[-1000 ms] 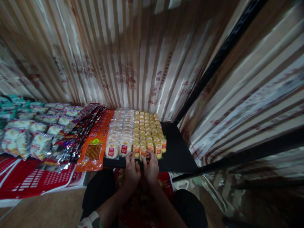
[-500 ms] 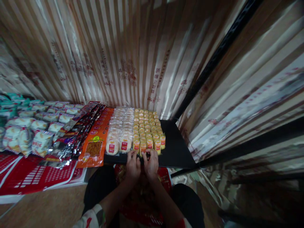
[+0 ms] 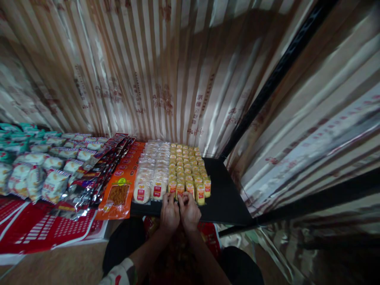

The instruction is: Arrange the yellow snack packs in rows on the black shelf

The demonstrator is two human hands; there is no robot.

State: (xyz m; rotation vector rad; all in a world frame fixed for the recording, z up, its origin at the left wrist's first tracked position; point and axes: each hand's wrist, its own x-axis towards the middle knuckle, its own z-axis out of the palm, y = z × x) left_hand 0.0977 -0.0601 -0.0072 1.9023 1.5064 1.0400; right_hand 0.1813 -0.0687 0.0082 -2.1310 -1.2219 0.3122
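Note:
My left hand (image 3: 170,215) and my right hand (image 3: 190,213) are close together at the front edge of a black shelf (image 3: 228,194). The fingers of both are bent and closed at the front row of small yellow wrapped cakes (image 3: 187,170), each with a red-and-orange label. My left fingertips press on a cake packet (image 3: 172,185) toward the left of that row. The right fingertips pinch the neighbouring packet (image 3: 180,188), whose lower part they hide. Just left stand two rows of round white crackers (image 3: 157,188) in clear wrap.
An orange snack bag (image 3: 121,190), dark red packets (image 3: 103,170) and white pillow packs (image 3: 55,184) line the left side. A red basket (image 3: 65,229) sits below them. Behind hangs a striped sheet (image 3: 166,79); a black post (image 3: 267,87) slants at right.
The view has tilted slightly, so the shelf sits lower in the picture. Both hands stay at the front row of yellow cakes, with the fingers shifted slightly.

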